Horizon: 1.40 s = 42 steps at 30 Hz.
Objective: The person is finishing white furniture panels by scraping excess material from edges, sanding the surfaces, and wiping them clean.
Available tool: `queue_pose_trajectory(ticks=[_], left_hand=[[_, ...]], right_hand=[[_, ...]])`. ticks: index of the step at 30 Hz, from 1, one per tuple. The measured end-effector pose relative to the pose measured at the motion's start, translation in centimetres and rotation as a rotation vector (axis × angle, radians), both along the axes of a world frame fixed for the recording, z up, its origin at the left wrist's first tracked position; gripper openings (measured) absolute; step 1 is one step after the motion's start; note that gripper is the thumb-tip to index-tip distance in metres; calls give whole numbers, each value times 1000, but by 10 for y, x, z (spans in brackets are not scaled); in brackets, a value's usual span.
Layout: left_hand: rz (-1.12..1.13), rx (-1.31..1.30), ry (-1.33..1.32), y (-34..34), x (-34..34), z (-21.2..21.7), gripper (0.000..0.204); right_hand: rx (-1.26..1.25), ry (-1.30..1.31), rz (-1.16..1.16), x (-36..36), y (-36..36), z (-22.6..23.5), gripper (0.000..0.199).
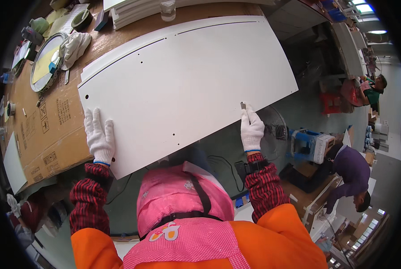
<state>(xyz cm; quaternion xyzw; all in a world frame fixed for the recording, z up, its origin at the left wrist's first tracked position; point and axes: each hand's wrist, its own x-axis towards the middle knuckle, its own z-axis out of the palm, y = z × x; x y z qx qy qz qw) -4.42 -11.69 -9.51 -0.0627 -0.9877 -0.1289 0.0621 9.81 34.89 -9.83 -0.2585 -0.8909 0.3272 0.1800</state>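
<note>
A large white panel (191, 85) with drilled holes and a long dark groove near its far edge lies flat in front of me. My left hand (99, 136), in a white knit glove, rests on the panel's left end with its fingers stretched out. Over the near edge, right of the middle, my gloved right hand (252, 131) pinches a small flat grey piece (242, 106) that looks like a blade or scraper. Its tip touches or hovers just above the white surface; I cannot tell which. The fingers hide the rest of it.
Brown cardboard (61, 134) covers the table. Left of the panel are a round lid (40, 80), a crumpled white cloth (74, 48) and a tape roll (82, 20). White panels (137, 13) and a glass (168, 10) stand behind. A fan (274, 125) and a crouching person (350, 170) are at right.
</note>
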Motion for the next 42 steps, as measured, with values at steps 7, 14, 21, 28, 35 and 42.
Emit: queue_pose_trajectory(ticks=[7,14,21,28,35,42], left_hand=[[-31,55,37,8,2,2,61],[-9,36,47,3,2,3,61],[-9,40,58,-2,2,1,64],[-14,54,48,5,5,7,63],[-18,79,73,4,0,3,62],[-16,85,62,3,1,1,62]], right_hand=[[214,-15,106,13,-137,10,36],[197,-29,406,25,-256,22,34],[95,-51,1078,33,-325,33,30],[-97,80,-4,23,-197,25,28],[49,35,772,25,-304,36,24],[-161,48,1051,26,-320,52,8]])
